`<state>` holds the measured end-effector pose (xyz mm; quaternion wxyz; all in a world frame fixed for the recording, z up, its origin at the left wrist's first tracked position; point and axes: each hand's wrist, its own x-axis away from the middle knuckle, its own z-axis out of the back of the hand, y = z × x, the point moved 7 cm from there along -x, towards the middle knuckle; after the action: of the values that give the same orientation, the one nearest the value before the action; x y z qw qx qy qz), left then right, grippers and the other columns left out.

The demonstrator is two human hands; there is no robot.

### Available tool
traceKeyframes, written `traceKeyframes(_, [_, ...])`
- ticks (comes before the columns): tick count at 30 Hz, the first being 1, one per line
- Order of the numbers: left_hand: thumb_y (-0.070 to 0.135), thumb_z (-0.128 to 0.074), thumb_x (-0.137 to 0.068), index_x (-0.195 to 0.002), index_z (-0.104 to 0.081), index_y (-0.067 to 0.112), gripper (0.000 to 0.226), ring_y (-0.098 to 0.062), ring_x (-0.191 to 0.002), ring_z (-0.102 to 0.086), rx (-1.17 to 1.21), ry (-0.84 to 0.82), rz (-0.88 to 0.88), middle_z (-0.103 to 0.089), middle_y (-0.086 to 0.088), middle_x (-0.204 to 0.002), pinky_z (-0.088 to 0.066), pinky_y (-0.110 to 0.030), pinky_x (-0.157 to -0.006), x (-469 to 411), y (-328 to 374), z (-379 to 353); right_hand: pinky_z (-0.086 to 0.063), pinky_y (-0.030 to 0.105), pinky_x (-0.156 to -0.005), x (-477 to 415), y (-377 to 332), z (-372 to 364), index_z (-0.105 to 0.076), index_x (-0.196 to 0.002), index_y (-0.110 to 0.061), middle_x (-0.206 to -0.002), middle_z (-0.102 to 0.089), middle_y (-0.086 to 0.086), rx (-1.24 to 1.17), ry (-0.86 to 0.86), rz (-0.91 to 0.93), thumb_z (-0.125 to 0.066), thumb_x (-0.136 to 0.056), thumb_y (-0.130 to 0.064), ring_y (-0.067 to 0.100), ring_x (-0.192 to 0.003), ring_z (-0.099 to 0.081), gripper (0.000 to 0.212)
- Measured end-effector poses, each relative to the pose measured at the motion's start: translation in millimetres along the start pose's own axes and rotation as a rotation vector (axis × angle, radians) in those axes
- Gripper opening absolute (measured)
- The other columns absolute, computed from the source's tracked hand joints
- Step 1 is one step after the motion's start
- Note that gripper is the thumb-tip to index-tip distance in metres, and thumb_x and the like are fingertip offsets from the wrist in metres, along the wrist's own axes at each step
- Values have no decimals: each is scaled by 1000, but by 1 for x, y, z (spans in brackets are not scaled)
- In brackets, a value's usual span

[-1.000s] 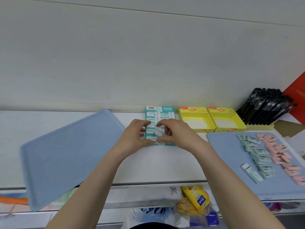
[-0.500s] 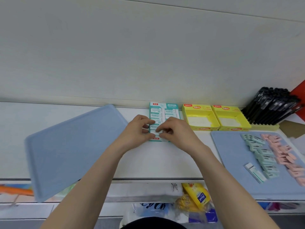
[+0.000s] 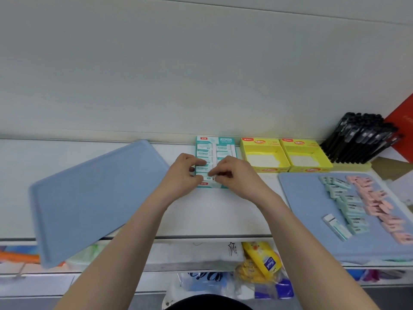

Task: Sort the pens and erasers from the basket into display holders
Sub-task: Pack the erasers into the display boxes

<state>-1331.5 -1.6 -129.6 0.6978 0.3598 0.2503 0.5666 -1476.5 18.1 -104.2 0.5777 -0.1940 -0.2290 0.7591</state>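
Bare forearms (image 3: 125, 242), black garment (image 3: 207, 302) below.

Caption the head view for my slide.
Right hand pinches an eraser at the teal display box; left hand touches its erasers.
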Motion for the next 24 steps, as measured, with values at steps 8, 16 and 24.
traceKeyframes(8, [2, -55, -84, -116, -68, 15, 37, -32, -114, -43, -370, 309, -168, -59, -8, -119, -34, -32, -97, 14, 36, -17, -47, 30, -79, 68, 55, 65, -73, -108, -17, -103, -66, 1, 131, 282, -84, -62, -90, -6, 14, -82, -58, 24])
traceKeyframes(16, [1, -61, -83, -113, -69, 11, 33, -37, -102, -52, -405, 308, -250, -61, -13, -112, -42, -44, -92, 9, 67, -62, -47, 36, -77, 154, 134, 105, -62, -115, -14, -115, -63, 12, 595, -28, -519, -52, -91, -11, 35, -106, -58, 25])
traceKeyframes(24, [3, -60, -85, -115, -68, 11, 32, -38, -104, -51, -412, 310, -228, -59, -15, -115, -42, -43, -92, 7, 72, -69, -35, 31, -70, 140, 130, 102, -58, -121, -14, -116, -57, 15, 499, -15, -437, -46, -87, 2, 36, -103, -56, 39])
